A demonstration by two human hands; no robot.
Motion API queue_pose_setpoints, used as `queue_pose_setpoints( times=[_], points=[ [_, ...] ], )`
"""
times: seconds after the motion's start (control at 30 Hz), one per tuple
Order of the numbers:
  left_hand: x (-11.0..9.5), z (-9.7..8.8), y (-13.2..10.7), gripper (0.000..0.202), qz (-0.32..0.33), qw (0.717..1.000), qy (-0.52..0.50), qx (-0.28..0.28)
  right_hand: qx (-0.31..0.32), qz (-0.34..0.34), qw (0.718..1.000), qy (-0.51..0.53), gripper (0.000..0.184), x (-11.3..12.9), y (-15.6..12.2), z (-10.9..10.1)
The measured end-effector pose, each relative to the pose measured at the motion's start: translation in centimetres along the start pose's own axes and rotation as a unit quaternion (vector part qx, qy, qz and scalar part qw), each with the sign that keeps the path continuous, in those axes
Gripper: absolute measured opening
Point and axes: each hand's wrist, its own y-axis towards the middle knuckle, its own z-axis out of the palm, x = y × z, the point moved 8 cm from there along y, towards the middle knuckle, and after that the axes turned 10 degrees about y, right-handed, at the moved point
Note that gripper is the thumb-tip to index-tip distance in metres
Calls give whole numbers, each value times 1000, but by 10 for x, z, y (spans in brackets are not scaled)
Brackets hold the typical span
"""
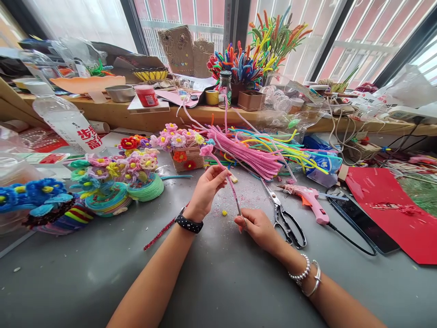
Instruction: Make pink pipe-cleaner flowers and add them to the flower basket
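My left hand (208,191) pinches a pink pipe cleaner (232,186) between thumb and fingers. Its upper end runs up toward a small pink fuzzy flower (206,151); whether the two are joined I cannot tell. Below, my right hand (256,228) is closed around a slim metal tool (238,207), whose tip meets the pipe cleaner's lower end. My fingers hide the tool's handle, so its kind is unclear. A yellow bit (224,212) lies between my hands. Behind them rests a thick bundle of pink pipe cleaners (249,155).
Large scissors (285,218), a pink glue gun (310,200) and a phone (365,223) lie to the right, beside red sheets (392,205). Pipe-cleaner flower pots (146,187) stand left. A flower basket (187,157) and a crowded shelf (191,114) are behind.
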Motion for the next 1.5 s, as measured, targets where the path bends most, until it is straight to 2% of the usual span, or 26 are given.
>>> queue_pose_setpoints(
  times=[0.2,0.37,0.43,0.57,0.77,0.93,1.2,1.4,1.5],
  points=[
    [0,-1,0,17,1,1000,-1,-3,7,9,1000,18,60,-4,0,-1],
    [3,10,-3,16,-13,998,31,45,65,-11,997,47,64,-2,0,6],
    [3,13,-4,15,-15,998,37,56,67,-6,997,41,62,-3,0,7],
    [2,12,-3,16,-10,998,31,58,32,3,999,24,60,-3,0,4],
    [-1,3,0,16,4,1000,-13,18,-33,9,999,14,58,-3,2,-6],
    [-2,1,-1,16,1,999,-37,8,-51,11,998,22,58,-5,3,-10],
    [-4,0,0,18,4,999,-41,10,50,-18,997,48,68,1,1,3],
    [2,11,-3,18,-16,998,11,64,70,-19,996,57,65,1,1,7],
    [4,15,-4,18,-24,996,32,82,59,-16,997,42,66,1,2,5]
  ],
)
